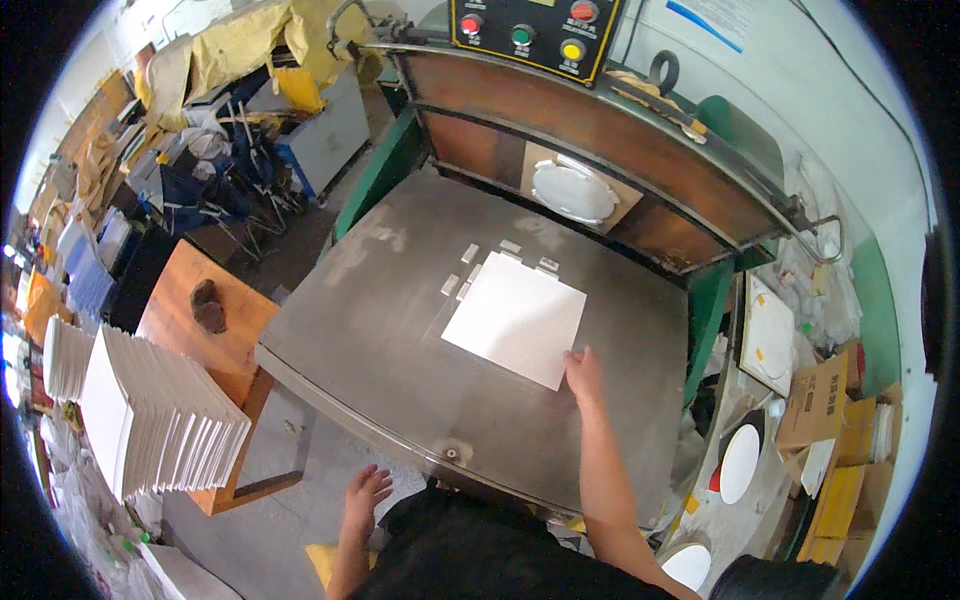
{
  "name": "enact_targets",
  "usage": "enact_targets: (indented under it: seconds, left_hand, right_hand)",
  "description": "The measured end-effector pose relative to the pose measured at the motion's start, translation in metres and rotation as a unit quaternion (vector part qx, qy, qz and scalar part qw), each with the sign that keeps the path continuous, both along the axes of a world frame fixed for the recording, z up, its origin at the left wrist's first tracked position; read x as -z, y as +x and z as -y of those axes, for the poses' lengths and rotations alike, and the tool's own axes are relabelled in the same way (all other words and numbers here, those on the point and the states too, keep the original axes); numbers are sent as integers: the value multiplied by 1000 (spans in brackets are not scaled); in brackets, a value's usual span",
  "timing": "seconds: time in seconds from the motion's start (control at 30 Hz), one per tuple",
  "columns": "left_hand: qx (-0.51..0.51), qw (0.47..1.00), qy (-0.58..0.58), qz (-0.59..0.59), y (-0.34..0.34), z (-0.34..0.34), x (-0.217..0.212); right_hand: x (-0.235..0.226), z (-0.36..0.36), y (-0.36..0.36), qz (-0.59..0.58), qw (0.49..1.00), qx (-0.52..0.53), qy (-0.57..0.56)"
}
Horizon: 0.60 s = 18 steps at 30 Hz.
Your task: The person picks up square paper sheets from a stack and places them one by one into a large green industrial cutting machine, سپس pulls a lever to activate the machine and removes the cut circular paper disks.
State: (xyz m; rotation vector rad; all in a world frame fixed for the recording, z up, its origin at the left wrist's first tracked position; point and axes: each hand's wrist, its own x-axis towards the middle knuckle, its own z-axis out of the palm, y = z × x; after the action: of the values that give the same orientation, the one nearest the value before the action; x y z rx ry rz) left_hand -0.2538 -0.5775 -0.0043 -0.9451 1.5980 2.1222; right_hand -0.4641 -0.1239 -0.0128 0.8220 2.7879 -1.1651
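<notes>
A white square sheet [515,320], like board or foam, lies flat on the grey metal bed [370,310] of a machine. Several small metal blocks [470,254] sit along its far and left edges. My right hand [582,374] reaches over the bed and pinches the sheet at its near right corner. Off the bed's front edge, low in front of my body, my left hand [367,496] hangs empty with its fingers apart.
Behind the bed rises a brown plate [470,95] bearing a whitish round form [575,190]. Above it is a button panel [530,40]. At left, a stack of white sheets [170,420] stands by a wooden table [205,335]. Cardboard boxes [815,400] are at right.
</notes>
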Motion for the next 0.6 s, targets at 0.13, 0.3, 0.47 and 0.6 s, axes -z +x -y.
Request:
enact_targets:
  seconds: [0.13, 0.3, 0.47, 0.6]
  left_hand:
    - [-31, 987, 158, 2, -37, -44, -22]
    - [-57, 967, 247, 27, -52, -61, -40]
    - [-100, 956, 267, 67, -50, -56, -42]
    - [-96, 960, 250, 84, -48, -56, -45]
  right_hand:
    - [6, -10, -16, -60, 978, 82, -184]
    - [0, -24, -19, -43, 921, 79, -380]
    - [-25, -5, -18, -43, 930, 94, -354]
    - [-69, -6, -44, -145, 977, 1, -156]
